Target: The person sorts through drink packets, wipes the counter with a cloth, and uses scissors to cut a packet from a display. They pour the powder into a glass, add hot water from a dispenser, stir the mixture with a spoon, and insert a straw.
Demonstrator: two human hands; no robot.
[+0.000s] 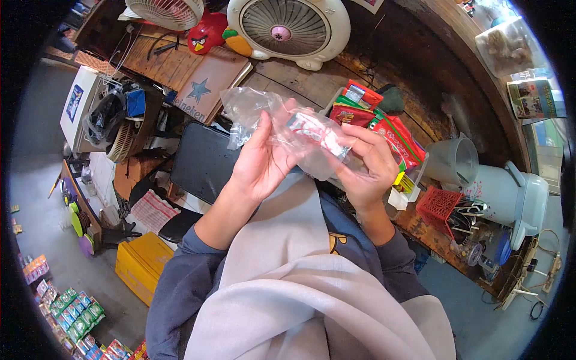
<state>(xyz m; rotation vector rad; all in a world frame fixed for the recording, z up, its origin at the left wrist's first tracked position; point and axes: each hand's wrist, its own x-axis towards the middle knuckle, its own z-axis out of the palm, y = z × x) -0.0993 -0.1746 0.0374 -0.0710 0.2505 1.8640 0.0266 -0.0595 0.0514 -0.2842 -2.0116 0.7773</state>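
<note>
1. The clear bag [312, 133] is held up: the left grip [263, 157] cups it, the right grip [367, 163] pinches its end.
2. It looks light, soft and slippery, so pinch its edges.
3. A big fan [280, 33] stands on the wooden surface [291, 84].
4. A yellow box [141, 267] sits on the grey floor [117, 300].

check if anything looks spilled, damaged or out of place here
Nothing looks clearly spilled or damaged. Slightly untidy: the red packets beyond the right hand lie jumbled at different angles. The clear plastic bag being held is crumpled, as thin plastic often is.
</note>
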